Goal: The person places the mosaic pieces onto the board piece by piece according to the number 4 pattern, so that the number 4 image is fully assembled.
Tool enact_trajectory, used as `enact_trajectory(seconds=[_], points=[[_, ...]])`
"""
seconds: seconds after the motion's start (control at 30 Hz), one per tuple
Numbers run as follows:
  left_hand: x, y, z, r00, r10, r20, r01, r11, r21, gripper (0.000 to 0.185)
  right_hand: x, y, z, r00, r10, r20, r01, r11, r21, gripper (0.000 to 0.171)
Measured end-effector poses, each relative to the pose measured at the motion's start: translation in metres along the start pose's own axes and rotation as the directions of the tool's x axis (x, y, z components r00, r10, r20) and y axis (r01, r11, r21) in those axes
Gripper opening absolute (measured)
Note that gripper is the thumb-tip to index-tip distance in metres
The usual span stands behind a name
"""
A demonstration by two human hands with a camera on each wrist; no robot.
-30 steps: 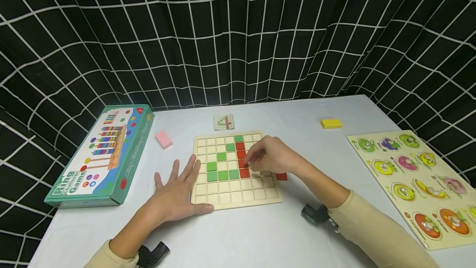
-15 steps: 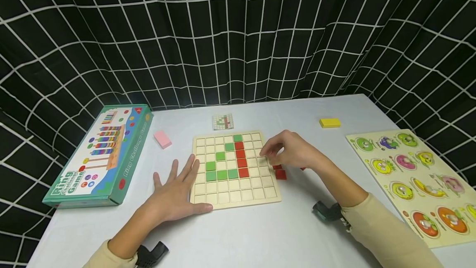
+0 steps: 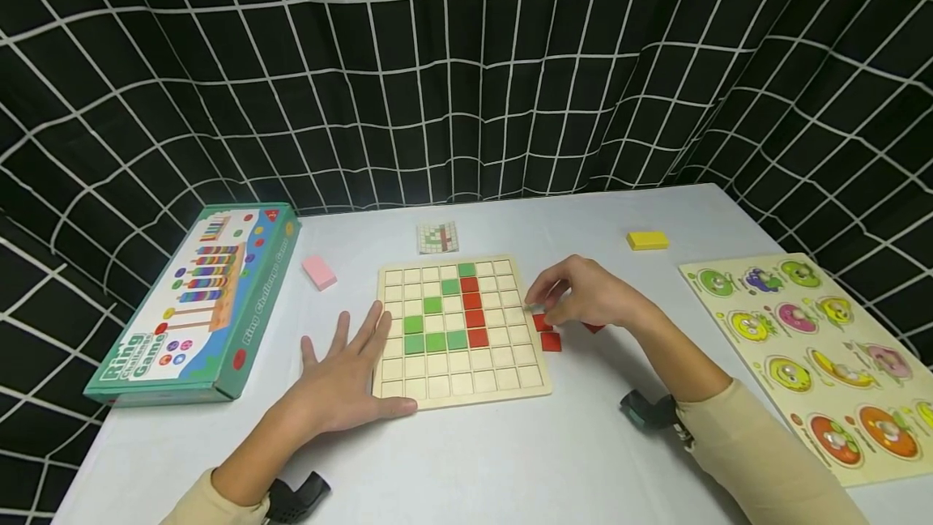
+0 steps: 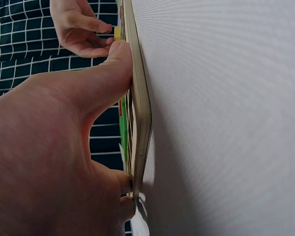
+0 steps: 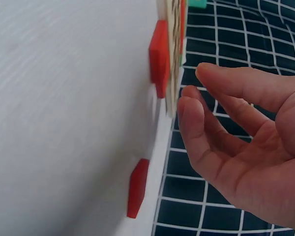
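A square wooden grid board (image 3: 462,385) lies on the white table, with a column of red tiles (image 3: 475,318) and several green tiles (image 3: 435,343) set in its cells. My left hand (image 3: 341,386) rests with spread fingers at the board's left side, the thumb (image 4: 119,59) on its near edge. Just right of the board, my right hand (image 3: 594,294) hovers with bent fingers over loose red tiles (image 3: 551,342). In the right wrist view, a gap shows between thumb and fingers of the right hand (image 5: 246,137), with nothing held; red tiles (image 5: 160,59) lie left of it.
Behind the board lies a small pattern card (image 3: 437,238). A pink block (image 3: 319,273) and a green game box (image 3: 197,306) are at left. A yellow block (image 3: 647,241) sits back right, and a fruit puzzle board (image 3: 794,355) covers the right side.
My right hand has left the red column on the board and moved right, over the loose red tiles, uncovering the board's right cells. The left hand stays put.
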State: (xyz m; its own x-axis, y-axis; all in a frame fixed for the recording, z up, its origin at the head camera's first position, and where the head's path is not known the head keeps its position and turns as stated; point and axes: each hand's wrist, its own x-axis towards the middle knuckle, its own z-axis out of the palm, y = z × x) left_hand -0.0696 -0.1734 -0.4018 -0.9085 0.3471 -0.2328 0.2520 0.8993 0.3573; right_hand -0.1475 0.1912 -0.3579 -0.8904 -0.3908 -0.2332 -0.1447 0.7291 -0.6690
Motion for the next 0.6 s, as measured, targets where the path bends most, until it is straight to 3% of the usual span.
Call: enact_trajectory(seconds=[0.3,0.6], points=[[0.0005,0.0002,-0.0008,1.000,0.004,-0.006,-0.004,1.000,0.008,0.128,0.0035,0.0071,-0.0008,0.998,0.053,0.018,-0.053,0.998,-0.032,0.032],[0.0000,-0.0001,-0.0008,1.000,0.002,-0.003,-0.002,1.000,0.000,0.128,0.0054,0.0100,0.0022,0.999,0.037,0.027,-0.037,0.999,-0.030,0.028]])
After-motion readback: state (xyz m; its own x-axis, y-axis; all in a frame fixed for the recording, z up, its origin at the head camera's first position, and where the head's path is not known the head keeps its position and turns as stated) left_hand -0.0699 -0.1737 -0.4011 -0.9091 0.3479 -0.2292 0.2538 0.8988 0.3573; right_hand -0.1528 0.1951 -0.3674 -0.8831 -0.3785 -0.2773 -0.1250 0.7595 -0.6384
